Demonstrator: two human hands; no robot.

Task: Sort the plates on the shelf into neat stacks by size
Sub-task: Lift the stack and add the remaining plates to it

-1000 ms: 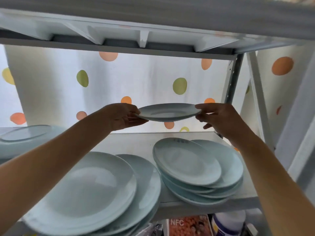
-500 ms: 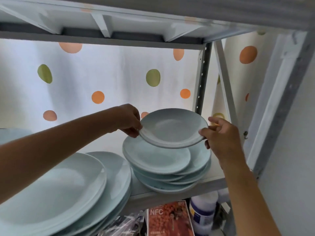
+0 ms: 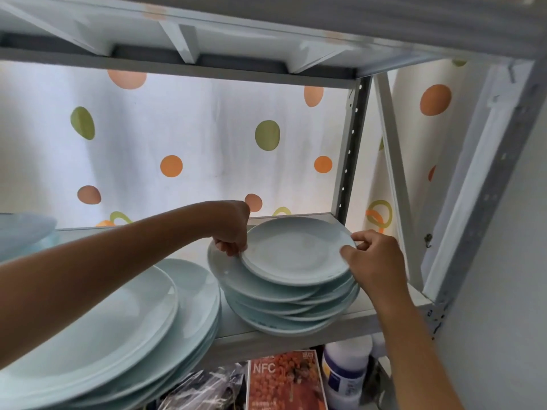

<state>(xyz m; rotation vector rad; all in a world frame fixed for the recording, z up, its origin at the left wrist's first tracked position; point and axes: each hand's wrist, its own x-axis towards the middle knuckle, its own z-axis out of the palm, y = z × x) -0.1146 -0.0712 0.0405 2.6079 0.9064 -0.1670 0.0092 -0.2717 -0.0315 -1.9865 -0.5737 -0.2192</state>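
You pinch the small plate (image 3: pixel 297 250) rim with left hand (image 3: pixel 232 229) and right hand (image 3: pixel 374 258) on opposite sides, plate sitting off-centre, back-right on the small stack (image 3: pixel 284 306).

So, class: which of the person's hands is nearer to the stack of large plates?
Left. The left hand grips the small plate's left rim, on the large stack's side; the right hand holds the opposite rim, farther away.
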